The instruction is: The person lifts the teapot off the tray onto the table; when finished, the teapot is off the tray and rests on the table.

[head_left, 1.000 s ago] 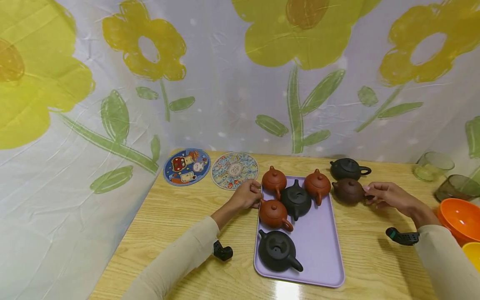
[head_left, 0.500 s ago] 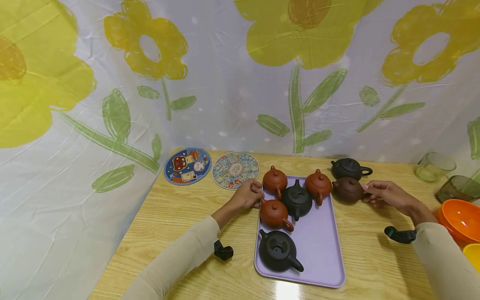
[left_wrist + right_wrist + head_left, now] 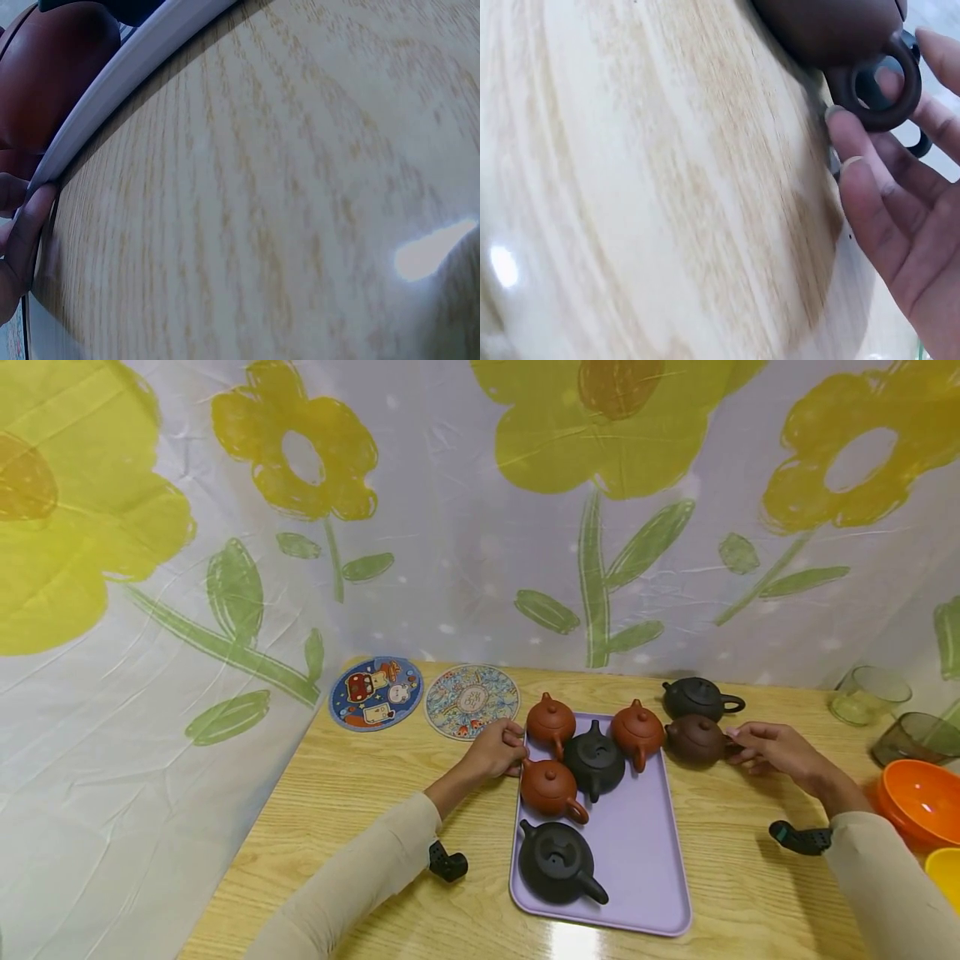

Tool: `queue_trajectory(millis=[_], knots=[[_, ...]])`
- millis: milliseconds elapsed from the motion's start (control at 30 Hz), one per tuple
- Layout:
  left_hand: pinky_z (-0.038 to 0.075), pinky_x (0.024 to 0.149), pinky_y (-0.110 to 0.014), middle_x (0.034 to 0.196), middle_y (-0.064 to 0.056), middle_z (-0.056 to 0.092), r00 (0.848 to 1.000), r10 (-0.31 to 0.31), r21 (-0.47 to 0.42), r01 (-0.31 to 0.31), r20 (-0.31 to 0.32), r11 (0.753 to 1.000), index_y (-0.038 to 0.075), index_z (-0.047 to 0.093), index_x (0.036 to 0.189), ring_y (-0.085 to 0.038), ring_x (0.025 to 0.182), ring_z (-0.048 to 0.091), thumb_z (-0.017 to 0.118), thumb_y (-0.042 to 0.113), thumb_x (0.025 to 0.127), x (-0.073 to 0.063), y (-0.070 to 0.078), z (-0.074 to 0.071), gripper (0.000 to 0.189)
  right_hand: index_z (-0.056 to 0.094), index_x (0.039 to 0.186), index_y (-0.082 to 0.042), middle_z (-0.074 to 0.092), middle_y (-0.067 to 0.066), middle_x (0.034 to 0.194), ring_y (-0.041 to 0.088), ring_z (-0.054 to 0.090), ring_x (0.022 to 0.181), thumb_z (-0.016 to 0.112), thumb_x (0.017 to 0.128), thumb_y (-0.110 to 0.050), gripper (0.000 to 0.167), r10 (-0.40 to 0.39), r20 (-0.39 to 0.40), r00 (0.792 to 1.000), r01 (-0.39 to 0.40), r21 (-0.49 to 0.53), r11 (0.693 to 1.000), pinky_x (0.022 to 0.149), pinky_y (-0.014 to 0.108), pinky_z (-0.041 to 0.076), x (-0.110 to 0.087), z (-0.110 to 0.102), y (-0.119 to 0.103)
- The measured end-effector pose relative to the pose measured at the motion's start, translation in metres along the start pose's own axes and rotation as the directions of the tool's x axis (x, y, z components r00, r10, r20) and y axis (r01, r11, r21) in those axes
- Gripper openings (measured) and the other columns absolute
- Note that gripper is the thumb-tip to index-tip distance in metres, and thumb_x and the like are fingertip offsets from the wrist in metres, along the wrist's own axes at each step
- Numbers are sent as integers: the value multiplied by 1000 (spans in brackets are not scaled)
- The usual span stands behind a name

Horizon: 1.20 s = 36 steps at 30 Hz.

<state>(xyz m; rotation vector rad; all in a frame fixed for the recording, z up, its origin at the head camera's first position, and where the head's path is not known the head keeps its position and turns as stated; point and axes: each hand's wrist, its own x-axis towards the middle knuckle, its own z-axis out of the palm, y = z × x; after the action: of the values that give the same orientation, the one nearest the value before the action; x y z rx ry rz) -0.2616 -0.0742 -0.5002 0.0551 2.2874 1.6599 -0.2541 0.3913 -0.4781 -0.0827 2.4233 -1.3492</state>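
Observation:
On the left, my left hand (image 3: 495,748) pinches the rim of a lilac tray (image 3: 630,877) between thumb and fingers; the left wrist view shows fingers (image 3: 34,214) at the tray's edge. Two black and three reddish-brown teapots stand on the tray, including a reddish-brown teapot (image 3: 549,787) near that hand. To the right of the tray sits a dark brown teapot (image 3: 694,741) on the table. My right hand (image 3: 776,756) is at its handle (image 3: 885,120), fingers curled around the loop, with one fingertip showing through it. Behind it stands another black teapot (image 3: 693,698).
Two round patterned mats, a blue mat (image 3: 377,693) and a pale mat (image 3: 472,700), lie at the back left. At the right are glass cups (image 3: 870,695), an orange bowl (image 3: 926,797) and a yellow bowl (image 3: 947,872). A flowered curtain (image 3: 450,527) hangs behind the table.
The dark brown teapot has shifted slightly left toward the tray since the first frame. More of its handle shows now than half a second ago. The left hand stays on the tray.

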Motion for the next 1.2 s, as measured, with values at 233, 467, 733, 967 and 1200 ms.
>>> queue_trajectory(millis=[233,467,733,967,1200], knots=[[63,58,-32,101,-14,61,1000,-7,-1,7,5,1000,-1,56,121,-16,67,64,66,-2,90,-1,1,0,32,56,128,6,66,-12,102,9,69,87,49,106,-41,53,-38,-99,994,35,-33,999,74,34,63,-15,-4,3],[64,59,-32,104,-15,61,1000,-18,5,18,7,1000,-1,57,123,-17,68,65,66,-1,91,-2,2,0,34,60,127,1,66,-28,103,9,67,86,49,107,-36,43,-124,-170,978,118,-46,992,69,32,63,-36,-11,-1],[63,58,-30,105,-15,60,1000,-9,23,9,14,1000,-1,56,124,-16,68,63,64,-1,92,-1,2,0,33,62,123,-2,65,-25,105,10,66,85,48,108,-24,30,-209,-165,964,201,-67,977,66,27,61,-60,4,-21],[63,58,-29,105,-16,61,1000,-23,20,23,15,1000,-1,55,125,-16,68,64,64,-1,92,0,1,-1,34,64,118,1,68,-16,98,15,65,83,49,107,-23,30,-206,-96,974,202,-53,978,65,29,59,-75,41,-45],[63,59,-30,106,-16,61,999,-29,14,29,27,999,-1,55,125,-17,70,65,64,-1,92,0,1,-2,34,65,117,1,67,7,94,20,62,81,51,107,-28,34,-155,-32,987,154,-29,988,63,32,57,-85,75,-63]])
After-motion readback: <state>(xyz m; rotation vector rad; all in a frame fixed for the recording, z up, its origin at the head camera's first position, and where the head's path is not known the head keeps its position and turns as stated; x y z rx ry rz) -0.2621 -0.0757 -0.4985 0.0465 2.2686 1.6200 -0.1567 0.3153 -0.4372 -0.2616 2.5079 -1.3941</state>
